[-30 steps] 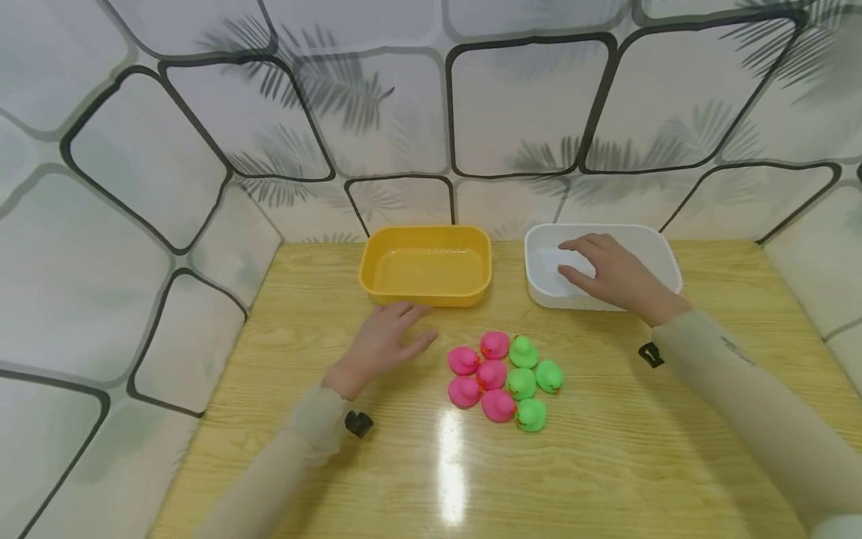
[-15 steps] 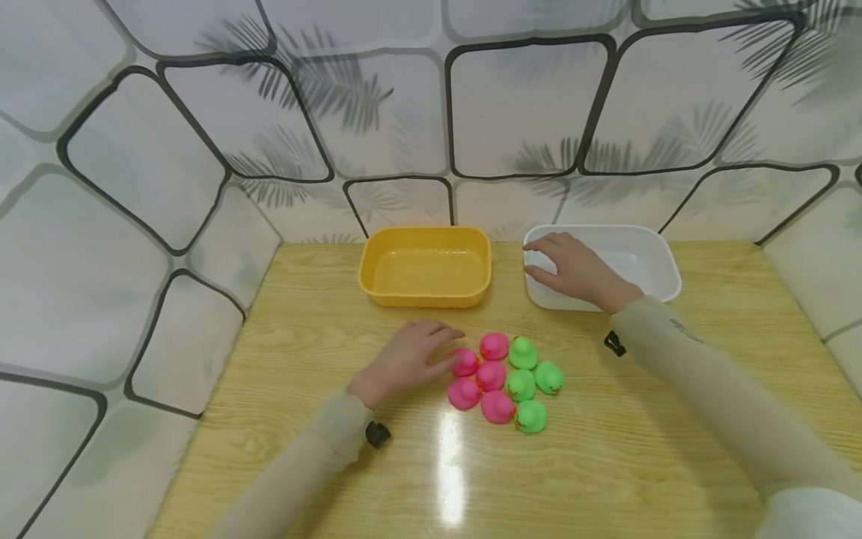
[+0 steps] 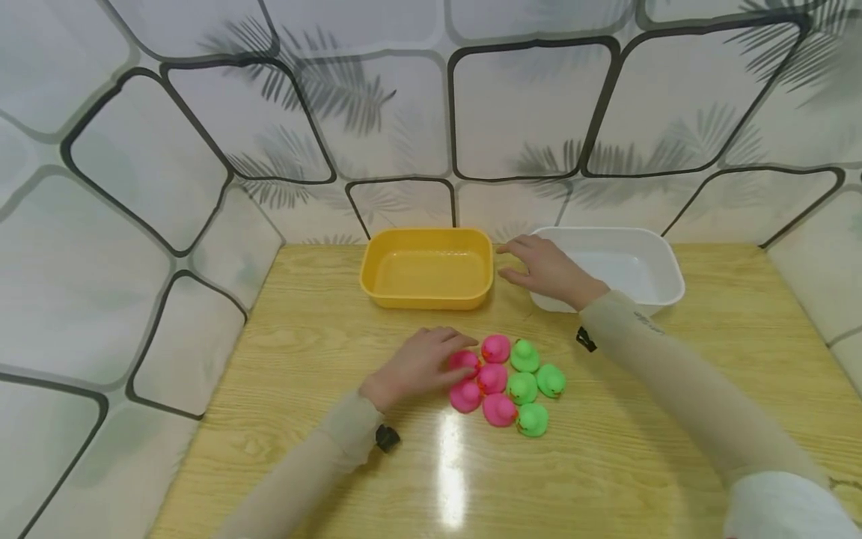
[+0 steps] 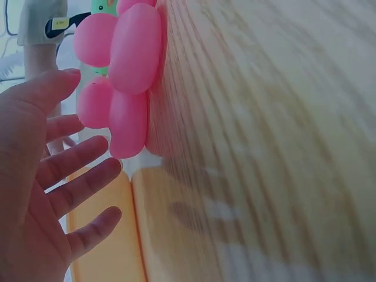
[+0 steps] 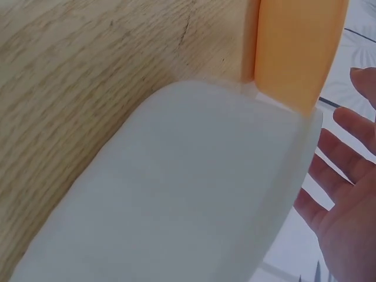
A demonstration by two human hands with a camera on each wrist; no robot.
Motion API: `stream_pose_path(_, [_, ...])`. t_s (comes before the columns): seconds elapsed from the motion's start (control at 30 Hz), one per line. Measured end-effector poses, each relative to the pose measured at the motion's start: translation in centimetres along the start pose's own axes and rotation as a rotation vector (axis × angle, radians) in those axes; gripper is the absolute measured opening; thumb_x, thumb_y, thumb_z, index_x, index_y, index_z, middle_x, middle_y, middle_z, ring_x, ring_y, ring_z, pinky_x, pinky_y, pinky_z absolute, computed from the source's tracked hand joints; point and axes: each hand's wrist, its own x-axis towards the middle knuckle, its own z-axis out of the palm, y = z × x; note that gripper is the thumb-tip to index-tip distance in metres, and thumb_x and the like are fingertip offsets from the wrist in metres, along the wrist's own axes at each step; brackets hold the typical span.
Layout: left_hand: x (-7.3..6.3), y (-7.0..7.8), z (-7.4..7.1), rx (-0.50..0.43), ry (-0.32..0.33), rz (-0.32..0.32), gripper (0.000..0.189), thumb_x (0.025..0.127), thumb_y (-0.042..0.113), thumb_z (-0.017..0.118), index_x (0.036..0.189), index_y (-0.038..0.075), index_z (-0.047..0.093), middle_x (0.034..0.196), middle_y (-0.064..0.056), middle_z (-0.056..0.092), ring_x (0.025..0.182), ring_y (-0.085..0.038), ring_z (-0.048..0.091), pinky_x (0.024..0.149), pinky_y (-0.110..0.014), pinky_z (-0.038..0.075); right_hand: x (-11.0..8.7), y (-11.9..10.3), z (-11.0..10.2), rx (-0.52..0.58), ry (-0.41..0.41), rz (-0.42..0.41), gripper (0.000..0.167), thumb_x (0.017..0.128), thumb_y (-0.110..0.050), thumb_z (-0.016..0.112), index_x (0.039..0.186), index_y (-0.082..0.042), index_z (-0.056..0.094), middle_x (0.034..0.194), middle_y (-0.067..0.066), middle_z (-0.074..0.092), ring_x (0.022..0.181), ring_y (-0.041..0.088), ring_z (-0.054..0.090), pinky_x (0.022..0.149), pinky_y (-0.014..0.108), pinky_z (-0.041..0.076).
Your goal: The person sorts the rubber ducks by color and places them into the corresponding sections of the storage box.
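Several pink rubber ducks [image 3: 500,410] and several green rubber ducks [image 3: 533,420] sit in a cluster on the table. My left hand [image 3: 420,364] hovers over the leftmost pink ducks, its fingers spread and relaxed; the left wrist view shows its palm beside a pink duck [image 4: 132,50], with nothing held. Over the left end of the white tray [image 3: 636,262] is my right hand [image 3: 547,269], fingers loosely bent and nothing in them. Its fingertips reach into the gap beside the yellow tray [image 3: 426,302]. In the right wrist view the fingers show behind the white tray's rim.
Both trays stand at the back of the wooden table [image 3: 323,329], close to the patterned wall [image 3: 397,112]. A second patterned wall [image 3: 87,262] rises along the left side. A bright light reflection lies in front of the ducks.
My left hand has moved right and nearer, from the yellow tray's front to the pink ducks. My right hand has moved left, from the white tray's middle to its left end.
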Motion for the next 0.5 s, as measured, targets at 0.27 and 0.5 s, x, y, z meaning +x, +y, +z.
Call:
stream_pose_path(0.27, [0.2, 0.4, 0.2, -0.001, -0.027, -0.011, 0.046, 0.101, 0.044, 0.067, 0.139, 0.017, 0.066, 0.129, -0.001, 0.069, 0.119, -0.020, 0.063, 0.102, -0.044, 0.049, 1.1, -0.6, 0.8, 0.011, -0.025, -0.013, 0.054, 0.100, -0.028, 0.070, 0.143, 0.003, 0.057, 0.145, 0.023, 0.057, 0.133, 0.043, 0.055, 0.116, 0.055, 0.040])
stream_pose_path(0.5, [0.4, 0.5, 0.3, 0.028, -0.039, -0.026, 0.042, 0.101, 0.043, 0.067, 0.134, 0.017, 0.068, 0.127, 0.000, 0.069, 0.118, -0.020, 0.064, 0.102, -0.043, 0.050, 1.4, -0.8, 1.0, -0.022, -0.038, -0.024, 0.059, 0.100, -0.031, 0.070, 0.144, 0.006, 0.056, 0.147, 0.025, 0.055, 0.135, 0.044, 0.053, 0.117, 0.055, 0.038])
